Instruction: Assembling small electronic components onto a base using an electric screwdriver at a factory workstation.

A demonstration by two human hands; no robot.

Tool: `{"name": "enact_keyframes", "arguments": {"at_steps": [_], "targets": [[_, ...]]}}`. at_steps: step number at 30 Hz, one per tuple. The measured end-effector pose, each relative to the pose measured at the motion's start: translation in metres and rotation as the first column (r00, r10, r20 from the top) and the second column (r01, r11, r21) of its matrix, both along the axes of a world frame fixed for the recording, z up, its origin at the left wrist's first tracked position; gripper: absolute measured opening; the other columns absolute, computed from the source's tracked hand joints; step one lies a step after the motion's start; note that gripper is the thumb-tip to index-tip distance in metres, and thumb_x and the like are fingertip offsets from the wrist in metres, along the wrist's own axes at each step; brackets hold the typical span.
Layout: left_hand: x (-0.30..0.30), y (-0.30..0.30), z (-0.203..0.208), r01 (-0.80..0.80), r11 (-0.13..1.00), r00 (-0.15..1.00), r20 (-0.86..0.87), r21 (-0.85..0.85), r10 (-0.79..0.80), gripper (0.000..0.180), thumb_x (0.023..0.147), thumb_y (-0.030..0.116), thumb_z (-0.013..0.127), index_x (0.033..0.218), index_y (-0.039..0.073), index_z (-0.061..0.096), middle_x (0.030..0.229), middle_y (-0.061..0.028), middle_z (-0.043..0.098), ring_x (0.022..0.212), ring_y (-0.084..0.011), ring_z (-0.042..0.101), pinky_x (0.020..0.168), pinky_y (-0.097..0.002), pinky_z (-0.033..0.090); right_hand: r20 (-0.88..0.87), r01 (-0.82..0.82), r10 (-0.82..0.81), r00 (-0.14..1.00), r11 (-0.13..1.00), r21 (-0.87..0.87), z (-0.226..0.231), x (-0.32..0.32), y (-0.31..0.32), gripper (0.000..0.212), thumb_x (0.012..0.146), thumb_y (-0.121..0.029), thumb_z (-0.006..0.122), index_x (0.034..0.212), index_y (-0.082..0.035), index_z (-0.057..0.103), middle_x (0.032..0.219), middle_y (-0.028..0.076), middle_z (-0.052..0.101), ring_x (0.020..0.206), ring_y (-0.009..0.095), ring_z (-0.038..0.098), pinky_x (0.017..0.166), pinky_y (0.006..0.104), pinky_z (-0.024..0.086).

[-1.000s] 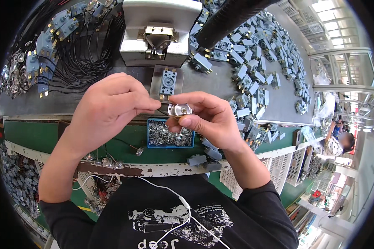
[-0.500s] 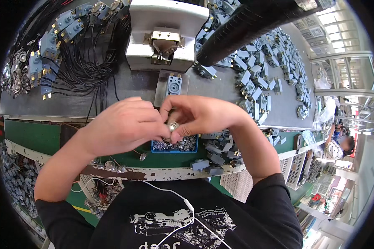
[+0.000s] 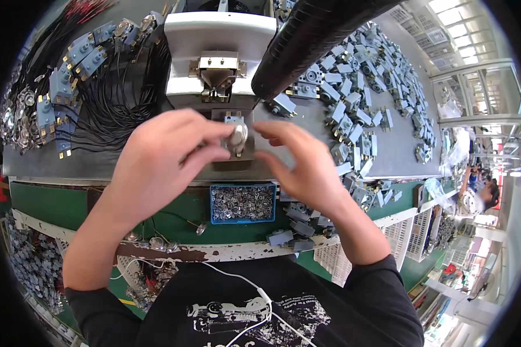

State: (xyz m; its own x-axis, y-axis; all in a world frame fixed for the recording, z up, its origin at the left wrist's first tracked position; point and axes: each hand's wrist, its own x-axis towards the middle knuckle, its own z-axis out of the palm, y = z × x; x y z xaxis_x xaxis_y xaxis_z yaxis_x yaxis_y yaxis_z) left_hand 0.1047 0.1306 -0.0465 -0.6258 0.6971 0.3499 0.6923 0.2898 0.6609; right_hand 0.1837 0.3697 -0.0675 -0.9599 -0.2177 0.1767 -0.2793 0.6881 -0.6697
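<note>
My left hand (image 3: 166, 147) pinches a round silvery metal disc part (image 3: 239, 135) between thumb and fingertips; the hand is slightly smeared by motion. Just right of the disc, my right hand (image 3: 304, 168) is open, its thumb and fingers apart and nothing between them. Behind the disc, a grey-blue plastic switch housing (image 3: 233, 120) with brass terminals sits on a metal plate below the press head (image 3: 218, 75), partly covered by the disc and fingers. Closer to me, a blue tray (image 3: 243, 221) holds many small metal pieces.
Grey-blue housings (image 3: 353, 110) lie heaped across the right of the metal table. Black wires (image 3: 113, 107) and wired housings (image 3: 52, 115) fill the left. A thick black tube (image 3: 298, 46) slants over the table beside the press. More housings (image 3: 298, 222) lie right of the tray.
Both hands have moved forward from the tray to the plate under the press. My right hand has come off the disc part, which stays in my left. The tray now shows fully.
</note>
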Motion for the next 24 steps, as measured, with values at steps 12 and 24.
{"name": "enact_keyframes", "arguments": {"at_steps": [12,24], "targets": [[-0.022,0.009,-0.019,0.048,0.978,0.991,0.136,-0.204,-0.02,0.026,0.083,0.007,0.081,0.108,0.004,0.075,0.093,-0.0092,0.072,0.084,-0.0257,0.068,0.075,-0.0361,0.056,-0.591,-0.127,-0.407,0.696,0.741,-0.659,0.077,-0.078,0.011,0.048,0.102,0.001,0.06,0.146,0.001,0.041,0.122,0.02,0.068,0.092,0.021,0.071,0.078,0.0331,0.059],[-0.016,0.012,-0.02,-0.019,0.964,0.998,-0.056,-0.265,0.004,0.015,0.087,0.019,0.077,0.097,0.01,0.072,0.084,-0.0054,0.068,0.082,-0.0277,0.065,0.073,-0.042,0.054,-0.454,-0.117,-0.413,0.789,0.624,-0.772,0.08,-0.072,-0.018,0.05,0.094,0.004,0.068,0.138,0.0,0.045,0.109,0.014,0.068,0.086,0.017,0.069,0.073,0.0293,0.057]]}}
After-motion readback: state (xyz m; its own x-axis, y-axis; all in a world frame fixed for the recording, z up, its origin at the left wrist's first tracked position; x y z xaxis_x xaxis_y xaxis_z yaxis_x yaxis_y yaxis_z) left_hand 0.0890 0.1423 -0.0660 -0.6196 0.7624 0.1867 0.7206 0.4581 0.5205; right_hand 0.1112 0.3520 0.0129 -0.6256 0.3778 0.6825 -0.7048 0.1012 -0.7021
